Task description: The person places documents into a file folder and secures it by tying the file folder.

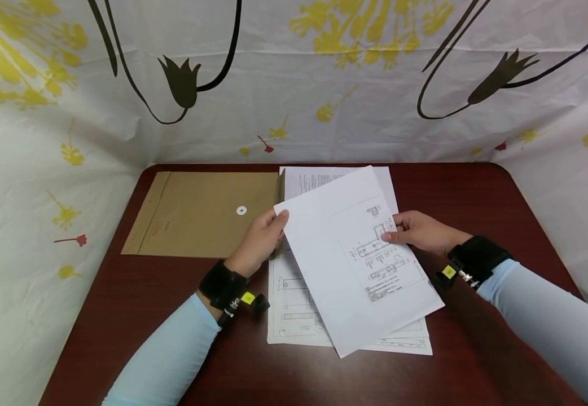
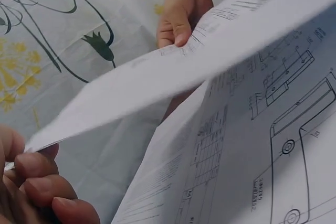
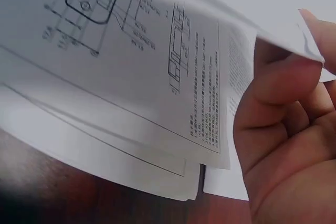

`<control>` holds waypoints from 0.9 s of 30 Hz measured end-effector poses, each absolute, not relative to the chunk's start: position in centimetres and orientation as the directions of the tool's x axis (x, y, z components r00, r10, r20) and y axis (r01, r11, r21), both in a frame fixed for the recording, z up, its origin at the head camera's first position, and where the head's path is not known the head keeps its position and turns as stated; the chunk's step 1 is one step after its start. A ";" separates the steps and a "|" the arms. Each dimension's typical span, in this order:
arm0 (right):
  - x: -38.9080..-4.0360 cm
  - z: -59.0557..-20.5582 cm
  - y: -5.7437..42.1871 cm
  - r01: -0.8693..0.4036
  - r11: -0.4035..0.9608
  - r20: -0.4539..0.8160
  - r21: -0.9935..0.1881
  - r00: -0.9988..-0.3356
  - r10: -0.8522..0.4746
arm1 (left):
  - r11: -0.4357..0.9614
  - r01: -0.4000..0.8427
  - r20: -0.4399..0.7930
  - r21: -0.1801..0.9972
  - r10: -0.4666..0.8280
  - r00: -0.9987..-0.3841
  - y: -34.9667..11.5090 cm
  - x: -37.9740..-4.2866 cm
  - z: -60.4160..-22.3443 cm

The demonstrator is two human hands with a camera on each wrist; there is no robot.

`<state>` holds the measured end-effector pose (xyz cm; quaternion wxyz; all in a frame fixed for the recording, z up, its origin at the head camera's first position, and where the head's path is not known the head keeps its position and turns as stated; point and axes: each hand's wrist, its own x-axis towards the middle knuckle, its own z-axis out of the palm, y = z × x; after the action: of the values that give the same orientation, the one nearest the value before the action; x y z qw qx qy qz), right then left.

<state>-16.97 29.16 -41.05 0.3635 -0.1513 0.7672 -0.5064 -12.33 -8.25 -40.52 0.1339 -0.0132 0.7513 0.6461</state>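
Observation:
Both hands hold up one white sheet of paper [image 1: 324,242] printed with a technical drawing, tilted above other papers. At its upper left corner, my left hand [image 1: 258,242] pinches the sheet between thumb and fingers. My right hand [image 1: 426,232] grips the right edge, thumb on the printed face. In the right wrist view, the right fingers [image 3: 283,85] curl under the sheet's edge. Beneath the raised sheet lie more drawing sheets [image 1: 291,304], partly hidden by it. The left wrist view shows one of these drawings [image 2: 294,145] below the lifted page.
A brown paper envelope [image 1: 197,214] with a white round button lies at the back left of the dark red table [image 1: 116,316]. A text page [image 1: 311,179] sits behind the raised sheet, beside the envelope. Patterned white cloth [image 1: 284,84] hangs around the table's back and sides.

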 end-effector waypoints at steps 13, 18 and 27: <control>-16.3 -41.9 30.0 0.236 0.231 -0.325 -0.944 -0.789 -0.521 | 0.203 -0.122 -0.196 0.972 0.396 -0.897 -7.4 -10.6 -42.2; -16.1 -42.1 30.3 0.248 0.119 -0.273 -0.961 -0.813 -0.513 | 0.241 -0.083 -0.195 0.967 0.493 -0.848 -7.0 -9.1 -42.0; -15.2 -42.1 31.2 0.215 -0.029 -0.186 -0.976 -0.898 -0.400 | 0.184 -0.097 -0.180 0.978 0.511 -0.840 -6.5 -8.0 -42.5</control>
<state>-15.19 31.20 -42.10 0.2153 -0.0698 0.6626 -0.7139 -8.03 -6.54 -42.49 0.2444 0.1419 0.7297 0.6227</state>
